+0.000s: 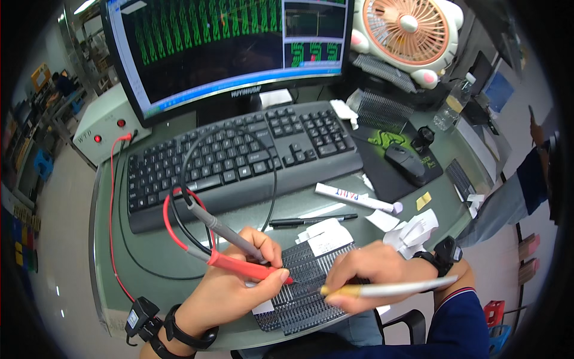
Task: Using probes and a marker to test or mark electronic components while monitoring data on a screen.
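Note:
My left hand (239, 287) is closed around two test probes, a red probe (242, 266) and a grey probe (224, 230). The red probe's tip points at a dark circuit board panel (293, 311) with rows of small parts; whether it touches is unclear. My right hand (371, 272) grips a slim tool (394, 289) with a yellowish front end and a white tapering body; its exact kind does not show. The right fingers are over the panel's right side. White paper slips (327, 236) lie on the panel's far end.
Beyond the panel stand a black keyboard (239, 161) and a monitor (209, 54). A white marker (353, 196) and black pen (314, 221) lie nearby. Probe cables run to a white box (104, 125). To the right are a mouse (404, 161), bottle (452, 105) and fan (409, 30).

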`<state>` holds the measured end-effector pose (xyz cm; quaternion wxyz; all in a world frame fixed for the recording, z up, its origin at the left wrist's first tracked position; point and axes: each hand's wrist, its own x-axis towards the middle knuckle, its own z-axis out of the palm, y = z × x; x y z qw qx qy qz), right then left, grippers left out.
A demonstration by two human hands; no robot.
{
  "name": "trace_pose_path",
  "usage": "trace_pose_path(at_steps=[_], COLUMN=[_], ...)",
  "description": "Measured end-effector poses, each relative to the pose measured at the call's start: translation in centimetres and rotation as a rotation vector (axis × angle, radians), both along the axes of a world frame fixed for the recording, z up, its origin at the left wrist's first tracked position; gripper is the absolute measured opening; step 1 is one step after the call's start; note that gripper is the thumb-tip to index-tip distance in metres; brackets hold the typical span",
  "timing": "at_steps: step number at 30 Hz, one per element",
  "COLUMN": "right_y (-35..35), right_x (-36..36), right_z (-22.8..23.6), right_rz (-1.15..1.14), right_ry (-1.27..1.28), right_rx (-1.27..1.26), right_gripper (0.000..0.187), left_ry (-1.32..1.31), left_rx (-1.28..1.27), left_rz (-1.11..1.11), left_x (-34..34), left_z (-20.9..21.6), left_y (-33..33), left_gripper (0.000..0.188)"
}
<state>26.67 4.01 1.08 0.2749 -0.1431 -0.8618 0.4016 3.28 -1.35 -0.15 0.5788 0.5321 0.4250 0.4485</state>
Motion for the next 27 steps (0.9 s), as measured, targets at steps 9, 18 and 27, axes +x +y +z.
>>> trace_pose_path(at_steps=[9, 18, 27], right_y=[11.3, 11.7, 2.7], right_x=[-0.3, -0.9, 2.8], right_z=[1.2, 0.4, 3.4], right_rz=[-0.348, -0.371, -0.047], right_ry=[-0.167, -0.379, -0.370], right_rx=[0.405, 0.659, 0.324], right_gripper=[0.010, 0.011, 0.057], left_ry=[0.016, 0.018, 0.050], left_rx=[-0.050, -0.032, 0.012], left_rz=[-0.003, -0.036, -0.057], left_x=[-0.2, -0.4, -0.5], left_z=[-0.1, -0.6, -0.8], left_y=[-0.2, -0.4, -0.2], left_gripper=[0.028, 0.029, 0.025])
